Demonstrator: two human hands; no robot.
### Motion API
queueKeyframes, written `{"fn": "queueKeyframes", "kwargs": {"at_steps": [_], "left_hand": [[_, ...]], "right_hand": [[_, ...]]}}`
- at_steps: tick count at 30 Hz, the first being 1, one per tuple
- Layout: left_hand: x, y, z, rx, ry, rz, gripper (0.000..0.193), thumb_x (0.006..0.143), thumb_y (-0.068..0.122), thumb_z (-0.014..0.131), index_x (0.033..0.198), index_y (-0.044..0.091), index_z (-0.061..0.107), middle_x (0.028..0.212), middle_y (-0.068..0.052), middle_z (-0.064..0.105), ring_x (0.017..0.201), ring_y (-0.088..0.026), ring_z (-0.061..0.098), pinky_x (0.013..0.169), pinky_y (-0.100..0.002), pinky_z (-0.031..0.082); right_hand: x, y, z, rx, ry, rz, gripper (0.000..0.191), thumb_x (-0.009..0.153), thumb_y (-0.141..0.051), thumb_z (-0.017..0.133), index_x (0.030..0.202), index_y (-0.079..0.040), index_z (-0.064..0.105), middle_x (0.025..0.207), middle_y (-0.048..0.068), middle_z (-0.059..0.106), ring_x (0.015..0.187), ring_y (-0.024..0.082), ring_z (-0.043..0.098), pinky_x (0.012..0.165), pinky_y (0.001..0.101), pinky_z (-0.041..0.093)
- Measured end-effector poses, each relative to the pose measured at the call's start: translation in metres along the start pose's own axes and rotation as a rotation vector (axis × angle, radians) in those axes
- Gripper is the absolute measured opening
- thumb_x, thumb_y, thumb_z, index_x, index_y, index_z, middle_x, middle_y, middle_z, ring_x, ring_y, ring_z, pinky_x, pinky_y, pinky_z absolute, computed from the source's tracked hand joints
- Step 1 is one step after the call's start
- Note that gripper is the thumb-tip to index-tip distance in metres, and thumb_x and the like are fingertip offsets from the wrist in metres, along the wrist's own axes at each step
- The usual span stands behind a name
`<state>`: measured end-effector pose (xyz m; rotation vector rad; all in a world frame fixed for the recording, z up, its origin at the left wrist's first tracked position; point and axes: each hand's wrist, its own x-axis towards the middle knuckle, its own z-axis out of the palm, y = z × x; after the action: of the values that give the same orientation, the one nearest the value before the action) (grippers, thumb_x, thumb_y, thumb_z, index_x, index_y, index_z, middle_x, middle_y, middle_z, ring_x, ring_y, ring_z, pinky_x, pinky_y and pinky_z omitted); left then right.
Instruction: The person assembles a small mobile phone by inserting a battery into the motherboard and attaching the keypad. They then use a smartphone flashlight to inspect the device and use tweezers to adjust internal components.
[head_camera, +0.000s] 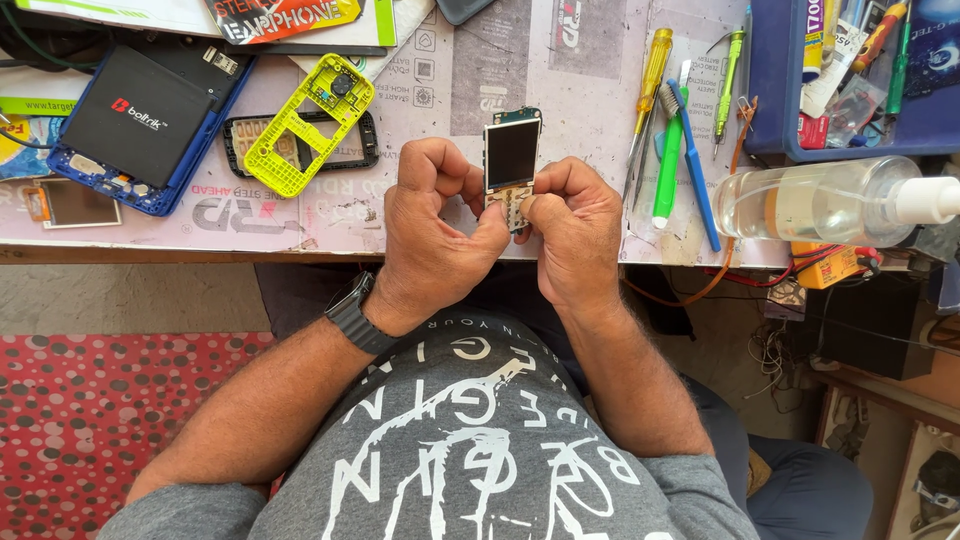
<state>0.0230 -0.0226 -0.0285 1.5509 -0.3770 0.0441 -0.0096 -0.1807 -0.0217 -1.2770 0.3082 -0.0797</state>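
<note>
Both hands pinch a bare phone board with its screen (511, 160) just above the bench (560, 90) edge: the left hand (430, 225) and right hand (575, 225) closed on its lower end. It looks light, thin and fragile; the 2 side edges seem safest to hold. A yellow phone frame (305, 122) lies to the left.

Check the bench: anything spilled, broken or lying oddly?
The clear spray bottle lies on its side at the right edge. The phone is apart: both hands hold its bare board, while the yellow-green frame lies separately. No spill shows.
</note>
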Motion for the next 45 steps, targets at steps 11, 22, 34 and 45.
{"fn": "queueKeyframes", "kwargs": {"at_steps": [11,22,34,45], "left_hand": [[-0.0009,0.0009,0.0009,-0.019,0.012,0.004,0.043,0.089,-0.004,0.073,0.113,0.004,0.039,0.083,-0.008,0.068,0.076,-0.01,0.069,0.068,-0.022,0.056],[-0.001,-0.0005,0.0009,-0.018,0.004,0.021,0.043,0.089,-0.005,0.073,0.113,0.004,0.039,0.084,-0.008,0.068,0.077,-0.01,0.069,0.069,-0.022,0.057],[-0.0017,0.0011,-0.0002,-0.066,0.015,-0.055,0.043,0.091,-0.004,0.075,0.112,0.005,0.04,0.087,-0.007,0.068,0.079,-0.006,0.066,0.067,-0.02,0.051],[-0.0021,-0.0016,-0.0015,-0.027,0.003,-0.033,0.043,0.089,-0.005,0.073,0.113,0.005,0.038,0.088,-0.006,0.068,0.08,-0.006,0.066,0.068,-0.02,0.051]], "right_hand": [[0.0006,-0.0016,-0.0002,0.008,-0.021,0.009,0.014,0.088,0.012,0.056,0.09,0.001,0.063,0.083,0.011,0.068,0.064,0.011,0.061,0.057,0.0255,0.053],[0.0005,-0.0022,0.0,0.012,-0.025,0.012,0.014,0.088,0.012,0.055,0.09,0.001,0.064,0.083,0.011,0.069,0.064,0.011,0.061,0.058,0.0256,0.053],[0.0002,-0.0013,-0.0029,-0.001,-0.083,0.005,0.011,0.091,0.009,0.057,0.099,0.003,0.063,0.089,0.012,0.07,0.071,0.012,0.064,0.062,0.0268,0.056],[0.003,-0.0066,-0.0079,0.194,-0.123,0.088,0.031,0.091,-0.005,0.044,0.117,0.008,0.056,0.09,0.007,0.054,0.063,0.009,0.044,0.054,0.0286,0.046]]}}
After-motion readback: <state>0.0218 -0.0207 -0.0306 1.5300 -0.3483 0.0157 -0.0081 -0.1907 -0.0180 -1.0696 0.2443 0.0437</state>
